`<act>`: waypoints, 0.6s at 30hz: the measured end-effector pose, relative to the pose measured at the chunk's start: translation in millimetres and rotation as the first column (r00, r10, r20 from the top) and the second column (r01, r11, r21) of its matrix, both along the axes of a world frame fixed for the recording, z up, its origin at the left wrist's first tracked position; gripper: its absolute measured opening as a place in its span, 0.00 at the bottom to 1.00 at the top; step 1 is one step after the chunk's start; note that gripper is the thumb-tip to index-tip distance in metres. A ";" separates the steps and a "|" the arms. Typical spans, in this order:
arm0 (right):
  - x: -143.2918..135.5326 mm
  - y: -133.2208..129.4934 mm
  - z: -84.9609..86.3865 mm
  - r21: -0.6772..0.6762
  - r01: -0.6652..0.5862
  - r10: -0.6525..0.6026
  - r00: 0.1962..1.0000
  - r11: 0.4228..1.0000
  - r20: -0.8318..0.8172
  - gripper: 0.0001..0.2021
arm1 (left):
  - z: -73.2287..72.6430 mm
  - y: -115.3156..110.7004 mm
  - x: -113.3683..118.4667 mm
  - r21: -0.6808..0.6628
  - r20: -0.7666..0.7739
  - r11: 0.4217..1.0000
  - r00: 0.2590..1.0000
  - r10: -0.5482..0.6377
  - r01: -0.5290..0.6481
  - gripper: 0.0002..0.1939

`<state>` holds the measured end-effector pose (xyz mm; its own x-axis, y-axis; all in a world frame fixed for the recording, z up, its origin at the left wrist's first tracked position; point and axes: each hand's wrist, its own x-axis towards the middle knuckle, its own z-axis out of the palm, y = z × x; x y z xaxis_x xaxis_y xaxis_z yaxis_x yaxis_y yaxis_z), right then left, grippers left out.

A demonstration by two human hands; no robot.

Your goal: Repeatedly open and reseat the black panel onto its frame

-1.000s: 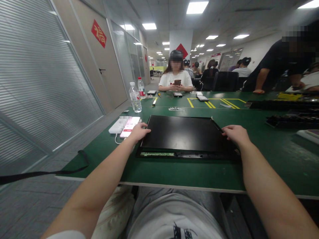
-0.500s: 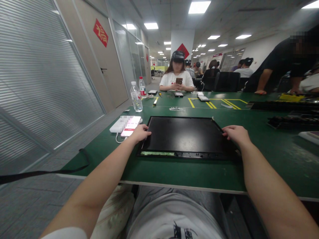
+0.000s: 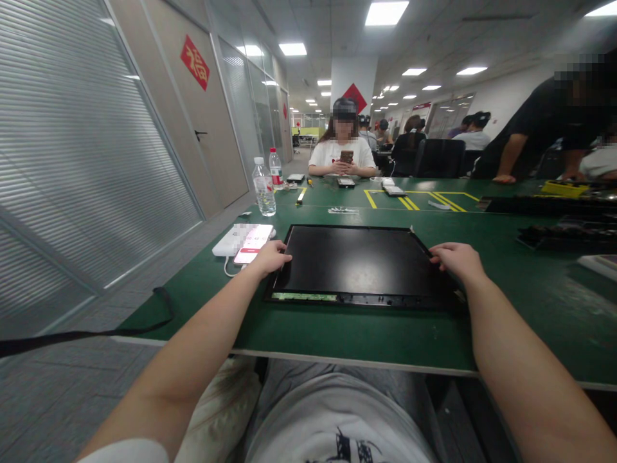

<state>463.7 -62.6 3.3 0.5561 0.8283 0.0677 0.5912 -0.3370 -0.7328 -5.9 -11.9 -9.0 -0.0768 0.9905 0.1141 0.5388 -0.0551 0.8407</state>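
A black display panel (image 3: 357, 260) lies flat on the green table (image 3: 337, 334), with a green circuit strip along the left part of its near edge. My left hand (image 3: 272, 257) grips the panel's left edge between thumb and fingers. At the right edge, my right hand (image 3: 457, 259) is closed on the frame, its fingertips near the upper right side. Just left of my left hand, a lit phone (image 3: 252, 243) rests against a white box (image 3: 226, 243), with a white cable by it.
Two plastic bottles (image 3: 264, 190) stand at the back left. A black strap (image 3: 130, 331) crosses the left table edge. Dark parts (image 3: 569, 235) lie at the right. Across the table sits a person (image 3: 342, 148) holding a phone; another leans over at the right.
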 end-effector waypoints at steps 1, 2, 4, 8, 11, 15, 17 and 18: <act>-0.5 -0.4 0.4 0.000 0.000 0.000 1.000 1.000 -0.001 0.10 | 0.3 -0.4 0.3 -0.005 0.000 1.000 1.000 -0.001 0.001 0.10; -0.9 -0.8 0.7 -0.001 0.003 -0.003 1.000 1.000 -0.002 0.10 | 0.7 -0.7 0.6 -0.009 -0.004 1.000 1.000 -0.002 0.002 0.10; -1.3 -1.1 1.0 -0.009 0.007 -0.007 1.000 1.000 -0.003 0.09 | 1.5 -1.5 1.2 -0.011 -0.022 1.000 1.000 -0.004 0.003 0.09; -0.8 -0.6 1.0 -0.019 0.000 0.000 1.000 1.000 0.006 0.09 | 3.9 -3.5 2.6 0.002 -0.031 1.000 0.999 -0.013 0.013 0.10; -1.9 -0.5 2.2 -0.027 0.004 -0.004 1.000 1.000 0.012 0.08 | 5.3 -5.2 3.8 0.019 -0.003 0.999 0.999 -0.040 0.040 0.18; -5.1 -1.1 4.8 -0.047 0.014 -0.013 1.000 0.999 0.013 0.08 | 5.3 -6.7 4.2 0.106 -0.164 0.988 0.982 -0.090 0.108 0.21; -6.3 -1.2 5.3 -0.061 0.020 -0.018 0.999 0.998 0.031 0.08 | 4.8 -6.5 3.1 0.140 -0.278 0.979 0.955 -0.103 0.146 0.21; -6.7 -1.1 5.3 -0.066 0.024 -0.022 0.999 0.998 0.041 0.08 | 4.6 -6.1 2.1 0.140 -0.328 0.978 0.939 -0.103 0.157 0.22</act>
